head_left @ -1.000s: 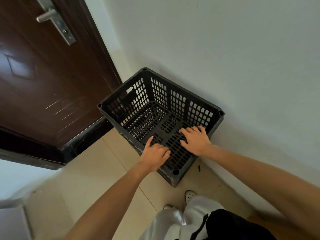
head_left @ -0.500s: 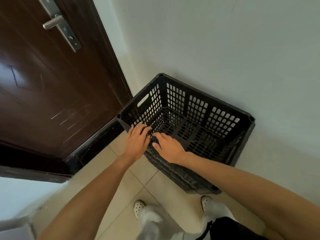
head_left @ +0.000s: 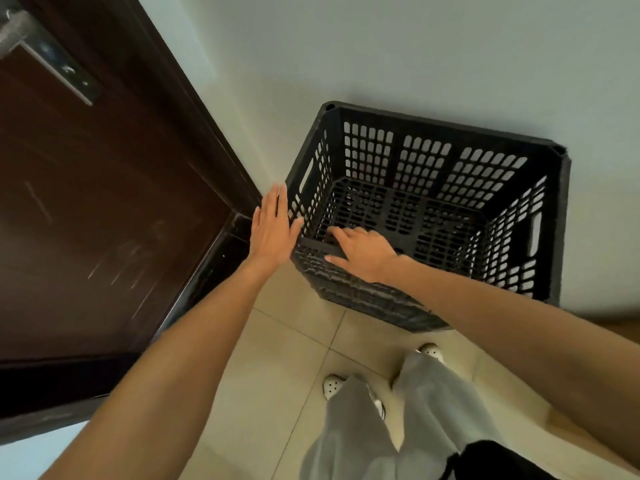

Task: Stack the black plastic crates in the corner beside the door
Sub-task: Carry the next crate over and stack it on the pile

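In the tiled corner beside the door (head_left: 86, 220), I am watching the black crate (head_left: 440, 124) sitting long-side along the wall (head_left: 415, 46), both hands at its door-end corner: left hand (head_left: 272, 230) lying flat outside it, right hand (head_left: 363, 252) pinching its near rim.

The only view is from the camera on my head, wide-angled, looking steeply down and a little forward, so the tiled floor (head_left: 294, 341) and my feet (head_left: 332, 386) lie at the near edge and the wall (head_left: 415, 46) fills the far side. It sits close: my forearms (head_left: 194, 341) run in from both bottom corners, the black crate (head_left: 433, 123) stands right of centre, the door (head_left: 86, 220) slants along the left.
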Demonstrator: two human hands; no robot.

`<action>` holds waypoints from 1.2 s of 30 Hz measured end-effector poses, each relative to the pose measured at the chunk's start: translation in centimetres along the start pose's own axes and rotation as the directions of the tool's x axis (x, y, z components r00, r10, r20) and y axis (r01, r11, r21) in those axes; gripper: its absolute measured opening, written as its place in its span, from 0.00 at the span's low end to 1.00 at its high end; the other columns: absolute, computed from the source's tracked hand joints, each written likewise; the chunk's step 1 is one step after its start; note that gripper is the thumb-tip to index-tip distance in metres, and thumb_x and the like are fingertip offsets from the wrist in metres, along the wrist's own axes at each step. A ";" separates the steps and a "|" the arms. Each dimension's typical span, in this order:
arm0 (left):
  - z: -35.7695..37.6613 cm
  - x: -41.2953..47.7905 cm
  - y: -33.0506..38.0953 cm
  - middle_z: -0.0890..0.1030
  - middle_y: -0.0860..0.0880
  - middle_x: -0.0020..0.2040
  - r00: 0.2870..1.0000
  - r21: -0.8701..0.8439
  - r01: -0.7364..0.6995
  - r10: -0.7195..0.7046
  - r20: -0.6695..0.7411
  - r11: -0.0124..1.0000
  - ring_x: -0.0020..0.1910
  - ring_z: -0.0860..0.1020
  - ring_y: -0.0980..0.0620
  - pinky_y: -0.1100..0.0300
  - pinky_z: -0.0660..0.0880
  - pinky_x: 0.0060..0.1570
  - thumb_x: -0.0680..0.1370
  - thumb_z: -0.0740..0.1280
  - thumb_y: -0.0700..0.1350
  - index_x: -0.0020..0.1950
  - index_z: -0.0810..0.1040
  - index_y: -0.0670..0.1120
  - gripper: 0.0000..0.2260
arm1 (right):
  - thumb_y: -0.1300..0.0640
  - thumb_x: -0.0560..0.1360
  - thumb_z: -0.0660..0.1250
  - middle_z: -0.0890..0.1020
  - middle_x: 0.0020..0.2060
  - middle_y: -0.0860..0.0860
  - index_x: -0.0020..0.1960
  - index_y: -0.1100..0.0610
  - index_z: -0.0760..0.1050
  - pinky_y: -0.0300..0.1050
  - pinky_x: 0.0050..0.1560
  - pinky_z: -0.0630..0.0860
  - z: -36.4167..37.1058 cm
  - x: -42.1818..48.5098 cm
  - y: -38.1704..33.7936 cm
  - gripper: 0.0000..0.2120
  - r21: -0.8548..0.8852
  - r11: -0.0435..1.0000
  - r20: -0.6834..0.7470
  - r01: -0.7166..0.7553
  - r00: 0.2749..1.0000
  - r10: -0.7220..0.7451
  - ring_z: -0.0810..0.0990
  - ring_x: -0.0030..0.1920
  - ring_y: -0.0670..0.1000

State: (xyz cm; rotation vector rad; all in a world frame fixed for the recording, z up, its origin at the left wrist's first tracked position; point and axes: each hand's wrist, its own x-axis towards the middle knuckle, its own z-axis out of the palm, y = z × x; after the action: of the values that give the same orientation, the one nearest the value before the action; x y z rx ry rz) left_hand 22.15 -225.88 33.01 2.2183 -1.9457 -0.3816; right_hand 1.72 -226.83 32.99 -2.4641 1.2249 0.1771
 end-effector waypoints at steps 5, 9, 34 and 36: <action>0.6 4.9 -0.1 0.45 0.43 0.81 0.993 0.025 -0.071 0.069 0.100 0.997 0.80 0.49 0.43 0.43 0.56 0.76 0.79 0.66 0.49 0.81 0.41 0.44 0.41 | 0.39 0.78 0.57 0.78 0.59 0.51 0.68 0.50 0.64 0.48 0.41 0.73 1.0 0.8 0.4 0.23 0.111 0.994 -0.010 0.025 1.000 -0.024 0.79 0.55 0.56; 1.2 7.4 0.7 0.50 0.42 0.81 0.994 0.085 -0.109 0.108 0.018 0.990 0.79 0.57 0.43 0.45 0.68 0.71 0.78 0.69 0.49 0.80 0.42 0.44 0.42 | 0.37 0.77 0.56 0.79 0.57 0.51 0.69 0.50 0.64 0.46 0.38 0.69 1.4 1.1 0.6 0.25 0.072 0.997 -0.071 0.026 0.997 -0.020 0.79 0.54 0.55; -0.1 9.8 1.2 0.42 0.48 0.81 0.980 -0.029 0.031 -0.024 0.199 0.999 0.79 0.40 0.38 0.35 0.46 0.75 0.77 0.68 0.46 0.80 0.38 0.51 0.43 | 0.38 0.79 0.49 0.73 0.65 0.48 0.72 0.48 0.62 0.50 0.56 0.74 0.2 0.5 0.3 0.26 0.138 0.986 -0.185 0.088 0.981 -0.062 0.76 0.60 0.52; 0.3 9.6 2.3 0.46 0.46 0.81 0.997 0.003 -0.020 0.020 0.076 1.000 0.79 0.42 0.38 0.36 0.42 0.74 0.76 0.68 0.43 0.80 0.44 0.51 0.41 | 0.41 0.80 0.51 0.72 0.67 0.47 0.73 0.48 0.62 0.50 0.58 0.72 -0.9 0.7 2.9 0.23 0.188 0.981 -0.261 0.040 0.965 0.011 0.74 0.63 0.51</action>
State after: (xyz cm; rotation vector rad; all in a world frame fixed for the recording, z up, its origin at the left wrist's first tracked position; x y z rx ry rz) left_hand 21.01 -235.68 32.60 2.2159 -2.0059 -0.4672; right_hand -0.17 -229.29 32.76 -2.3799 1.2610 -0.2679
